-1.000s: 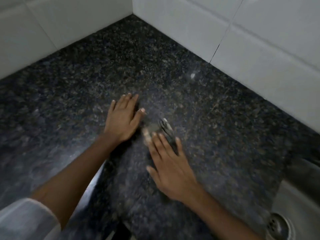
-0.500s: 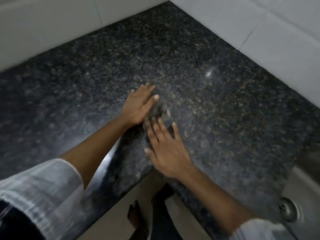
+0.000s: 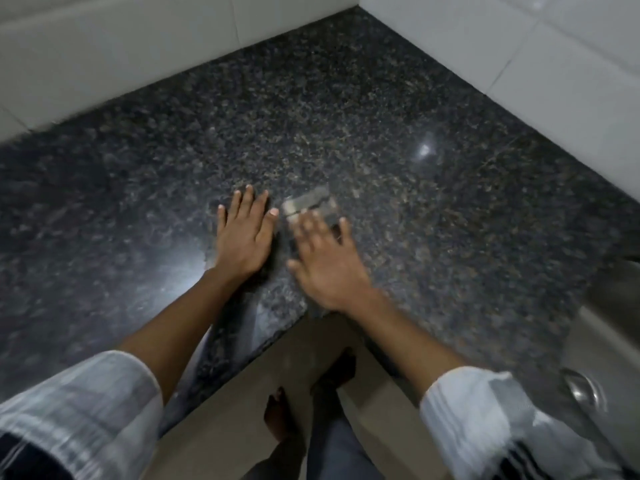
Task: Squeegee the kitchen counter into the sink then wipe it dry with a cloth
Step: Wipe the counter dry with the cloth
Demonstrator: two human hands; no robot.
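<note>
The blurred squeegee (image 3: 309, 206) lies just beyond the right hand (image 3: 325, 258) — spread fingers on it (grip unclear) — long axis crosswise; the left hand (image 3: 245, 233) lies flat on the worktop (image 3: 433, 220).

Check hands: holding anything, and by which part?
Nothing gripped. Left hand lies flat on the granite counter. Right hand presses straight fingers on a small blurred object; contact part unclear.

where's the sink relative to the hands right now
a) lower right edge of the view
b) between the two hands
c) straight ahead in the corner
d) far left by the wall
a: the sink with its drain sits at the lower right edge of the view, right of the right hand; the left hand lies flat on the dark counter, further from it.
</note>
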